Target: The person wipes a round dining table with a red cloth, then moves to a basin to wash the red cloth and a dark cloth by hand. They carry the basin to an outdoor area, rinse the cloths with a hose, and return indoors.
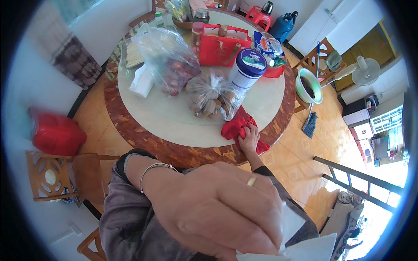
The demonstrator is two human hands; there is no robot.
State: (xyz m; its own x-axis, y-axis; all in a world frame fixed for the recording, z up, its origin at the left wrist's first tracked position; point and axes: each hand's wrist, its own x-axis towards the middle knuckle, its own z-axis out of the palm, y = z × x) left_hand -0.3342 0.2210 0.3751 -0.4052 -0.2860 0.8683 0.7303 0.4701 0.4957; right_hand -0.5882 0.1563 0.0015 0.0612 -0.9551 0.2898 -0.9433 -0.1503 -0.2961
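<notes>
Close to the camera, my left hand (218,205), with a ring and a bracelet, is closed on white tissue paper (294,225); its fingertips are hidden. Over the near right rim of the round table (153,153), my right hand (249,138) has its fingers on a bunched red cloth bag (233,129). Just beyond it lies a knotted clear plastic bag (209,101) of brown round items. A blue-lidded canister (248,70) leans behind that bag. Left of these lie a clear bag (169,62) holding reddish round things and a white tissue pack (142,81).
A red paper gift bag (222,45), a container of thin sticks (132,53) and a steel-lidded jar (200,15) stand farther back. Wooden chairs (88,173) flank the table. At the right are a basin (308,85), a mop (310,125) and a fan (367,71).
</notes>
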